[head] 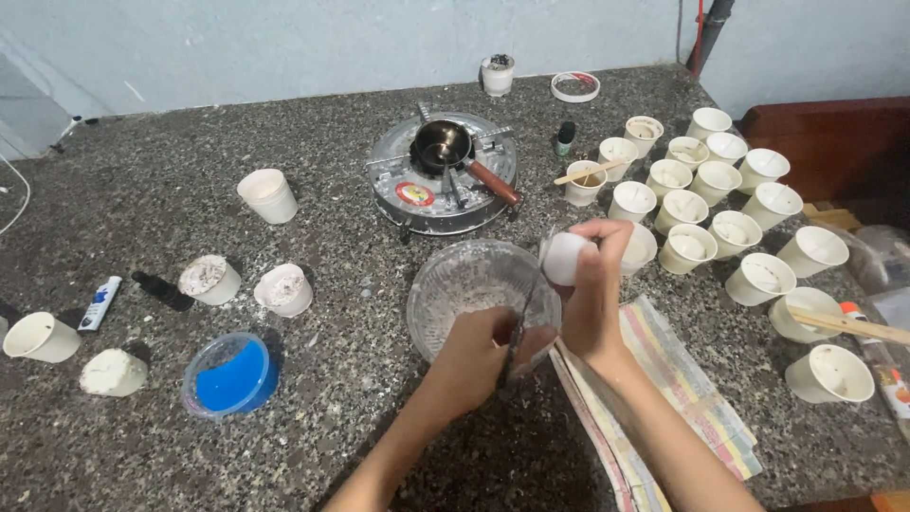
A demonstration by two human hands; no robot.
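White paper cup (566,258) tilted on its side, pinched in the right hand (595,294), whose fingers curl shut around it just above the rim of a clear glass bowl (445,284), probably so anything falling lands inside. Left hand (477,356) closes on a thin dark tool (515,334), angled up toward the cup. Beyond the fingertips stand a small stove (398,180) and many more cups (720,204).

Looking like a home craft bench: speckled stone counter (341,398) carrying small stove (442,194), melting pot (442,144), rows of paper cups (720,204).
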